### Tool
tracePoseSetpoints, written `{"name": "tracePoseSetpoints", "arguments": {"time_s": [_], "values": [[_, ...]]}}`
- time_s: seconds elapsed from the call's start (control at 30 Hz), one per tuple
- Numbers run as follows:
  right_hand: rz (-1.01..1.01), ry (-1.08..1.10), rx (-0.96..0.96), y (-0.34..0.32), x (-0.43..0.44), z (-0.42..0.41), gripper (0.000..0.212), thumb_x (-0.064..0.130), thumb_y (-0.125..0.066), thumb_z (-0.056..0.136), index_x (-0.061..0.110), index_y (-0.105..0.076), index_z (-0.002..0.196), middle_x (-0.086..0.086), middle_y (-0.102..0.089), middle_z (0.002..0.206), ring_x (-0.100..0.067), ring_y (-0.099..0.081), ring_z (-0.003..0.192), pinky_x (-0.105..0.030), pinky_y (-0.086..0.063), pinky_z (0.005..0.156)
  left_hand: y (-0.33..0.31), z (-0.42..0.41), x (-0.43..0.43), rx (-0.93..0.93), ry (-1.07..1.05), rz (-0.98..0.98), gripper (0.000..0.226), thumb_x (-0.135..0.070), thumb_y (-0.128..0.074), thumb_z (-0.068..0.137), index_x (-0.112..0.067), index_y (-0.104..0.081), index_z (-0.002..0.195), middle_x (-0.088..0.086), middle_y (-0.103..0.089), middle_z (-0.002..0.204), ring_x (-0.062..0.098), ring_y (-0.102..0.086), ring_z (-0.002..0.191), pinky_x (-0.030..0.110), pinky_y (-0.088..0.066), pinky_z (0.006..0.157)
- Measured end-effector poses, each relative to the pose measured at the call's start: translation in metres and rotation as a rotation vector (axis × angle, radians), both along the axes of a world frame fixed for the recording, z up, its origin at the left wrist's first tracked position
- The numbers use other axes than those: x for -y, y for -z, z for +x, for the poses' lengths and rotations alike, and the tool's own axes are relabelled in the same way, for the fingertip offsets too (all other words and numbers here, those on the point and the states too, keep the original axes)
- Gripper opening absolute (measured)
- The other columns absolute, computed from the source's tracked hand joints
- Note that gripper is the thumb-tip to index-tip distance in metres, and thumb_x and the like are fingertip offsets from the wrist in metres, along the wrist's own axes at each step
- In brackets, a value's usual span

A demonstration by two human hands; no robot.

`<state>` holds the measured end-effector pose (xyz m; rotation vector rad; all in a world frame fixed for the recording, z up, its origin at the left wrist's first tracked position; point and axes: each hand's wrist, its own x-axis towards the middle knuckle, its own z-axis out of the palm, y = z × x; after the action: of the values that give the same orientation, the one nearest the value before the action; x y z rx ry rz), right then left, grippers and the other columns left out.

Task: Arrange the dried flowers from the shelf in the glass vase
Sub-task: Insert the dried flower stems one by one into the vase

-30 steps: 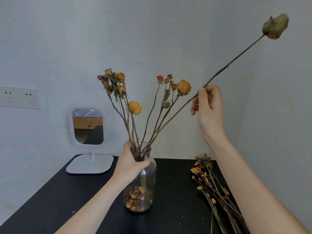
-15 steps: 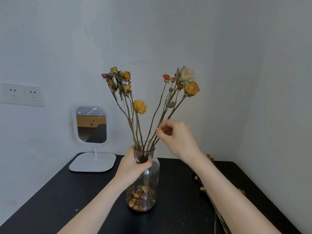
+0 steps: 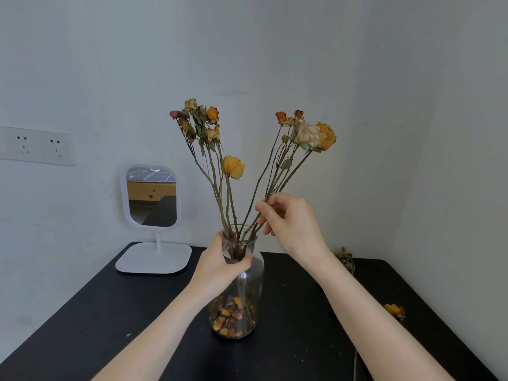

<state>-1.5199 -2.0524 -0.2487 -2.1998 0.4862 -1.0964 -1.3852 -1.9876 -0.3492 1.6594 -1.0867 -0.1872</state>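
We see the left hand [image 3: 220, 266] wrapped round the neck of the glass vase [image 3: 244, 301], with the thumb across the near side of the glass and the fingers curled behind it. The vase's body hangs below that grip and stands upright on the black table [image 3: 110, 312]. Loose dried petals [image 3: 232, 317] lie in its bottom, well below the left hand.

The right hand [image 3: 291, 224] is just above and to the right of the vase mouth, its thumb and forefinger pinching the stem of the pale rose [image 3: 308, 134]. From that pinch the stem runs up and to the right to the bloom, well above the hand and right beside an orange rose [image 3: 327, 136]. Downward it passes into the vase mouth, just above the left hand.

The other dried flowers [image 3: 200, 122] fan up out of the neck, above both hands. Right of the right forearm, more dried stems [image 3: 345, 258] and an orange flower head [image 3: 394, 310] lie on the table. Left of the left hand stands a white mirror [image 3: 151, 199], and farther left a wall socket [image 3: 35, 145].
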Motion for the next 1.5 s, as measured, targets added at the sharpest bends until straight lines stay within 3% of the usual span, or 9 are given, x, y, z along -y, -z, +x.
{"name": "tracePoseSetpoints", "arguments": {"time_s": [0.17, 0.37, 0.53, 0.67, 0.97, 1.1, 1.23, 1.4, 1.5], "values": [[0.035, -0.028, 0.006, -0.001, 0.000, -0.002, 0.013, 0.024, -0.056, 0.091, 0.015, -0.063, 0.085, 0.005, -0.062, 0.068, 0.002, -0.055, 0.051, -0.006, -0.042, 0.051, -0.002, 0.003, 0.000, 0.023, 0.005, 0.032, 0.060, -0.039, -0.071, 0.074, -0.030, -0.042, 0.125, -0.021, -0.055, 0.109, 0.004, -0.052, 0.110, 0.018, -0.040, 0.088], [0.113, -0.066, 0.017, -0.004, -0.003, -0.001, 0.019, 0.026, -0.057, 0.090, 0.011, -0.063, 0.102, 0.004, -0.062, 0.069, -0.001, -0.056, 0.051, -0.008, -0.042, 0.050, 0.002, -0.017, -0.028, -0.092, -0.145, -0.103, 0.092, -0.049, -0.076, 0.063, -0.028, -0.029, 0.139, -0.009, -0.038, 0.142, 0.005, -0.035, 0.126, 0.029, -0.031, 0.101], [0.143, -0.088, 0.052, -0.007, -0.005, -0.013, 0.014, 0.024, -0.059, 0.090, 0.018, -0.060, 0.102, 0.004, -0.063, 0.070, -0.002, -0.056, 0.052, -0.013, -0.046, 0.051, 0.008, -0.050, -0.058, -0.014, -0.337, -0.287, 0.062, -0.034, -0.076, 0.069, -0.035, -0.042, 0.120, -0.013, -0.048, 0.121, -0.001, -0.043, 0.108, 0.021, -0.033, 0.094], [0.173, -0.067, 0.068, -0.004, 0.006, -0.038, 0.008, 0.023, -0.060, 0.089, 0.020, -0.062, 0.096, 0.002, -0.064, 0.071, -0.003, -0.057, 0.053, -0.016, -0.047, 0.050, 0.018, -0.090, -0.054, 0.191, -0.159, -0.333, 0.044, -0.023, -0.069, 0.074, -0.044, -0.043, 0.103, -0.018, -0.050, 0.097, -0.001, -0.049, 0.097, 0.004, -0.037, 0.081], [0.330, 0.319, -0.321, 0.071, 0.104, -0.135, 0.005, 0.020, -0.056, 0.090, 0.019, -0.061, 0.091, 0.000, -0.065, 0.080, -0.008, -0.060, 0.060, -0.019, -0.045, 0.050, 0.052, -0.140, 0.042, 0.276, 0.200, 0.152, 0.010, -0.033, -0.055, 0.089, -0.029, -0.056, 0.098, -0.012, -0.042, 0.075, 0.001, -0.045, 0.074, 0.008, -0.035, 0.067], [0.400, 0.426, -0.549, 0.111, 0.133, -0.170, 0.012, 0.018, -0.057, 0.089, 0.023, -0.056, 0.079, 0.002, -0.062, 0.077, -0.008, -0.058, 0.062, -0.019, -0.045, 0.051, 0.058, -0.150, 0.082, 0.156, 0.195, 0.360, 0.016, -0.034, -0.056, 0.090, -0.021, -0.064, 0.092, -0.010, -0.051, 0.074, 0.004, -0.050, 0.066, 0.017, -0.039, 0.060], [0.347, 0.427, -0.713, 0.132, 0.143, -0.179, 0.011, 0.024, -0.063, 0.087, 0.019, -0.062, 0.096, 0.007, -0.057, 0.087, -0.003, -0.052, 0.071, -0.021, -0.045, 0.067, 0.064, -0.161, 0.106, 0.050, 0.117, 0.487, 0.020, -0.039, -0.058, 0.088, -0.021, -0.061, 0.079, -0.009, -0.056, 0.073, 0.012, -0.058, 0.076, 0.029, -0.049, 0.071], [0.310, 0.391, -0.805, 0.140, 0.144, -0.175, 0.020, 0.034, -0.068, 0.082, 0.016, -0.066, 0.091, -0.001, -0.064, 0.100, -0.011, -0.059, 0.087, -0.027, -0.049, 0.081, 0.068, -0.172, 0.122, 0.008, 0.049, 0.606, 0.033, -0.050, -0.064, 0.079, -0.021, -0.060, 0.062, -0.003, -0.064, 0.077, 0.013, -0.060, 0.069, 0.029, -0.049, 0.065], [0.313, 0.392, -0.843, 0.144, 0.146, -0.173, 0.023, 0.039, -0.069, 0.080, 0.017, -0.067, 0.084, 0.001, -0.065, 0.089, -0.014, -0.063, 0.084, -0.027, -0.050, 0.075, 0.069, -0.176, 0.129, 0.016, 0.018, 0.640, 0.035, -0.050, -0.068, 0.075, -0.020, -0.061, 0.060, -0.005, -0.063, 0.069, 0.011, -0.058, 0.062, 0.026, -0.045, 0.057]]}}
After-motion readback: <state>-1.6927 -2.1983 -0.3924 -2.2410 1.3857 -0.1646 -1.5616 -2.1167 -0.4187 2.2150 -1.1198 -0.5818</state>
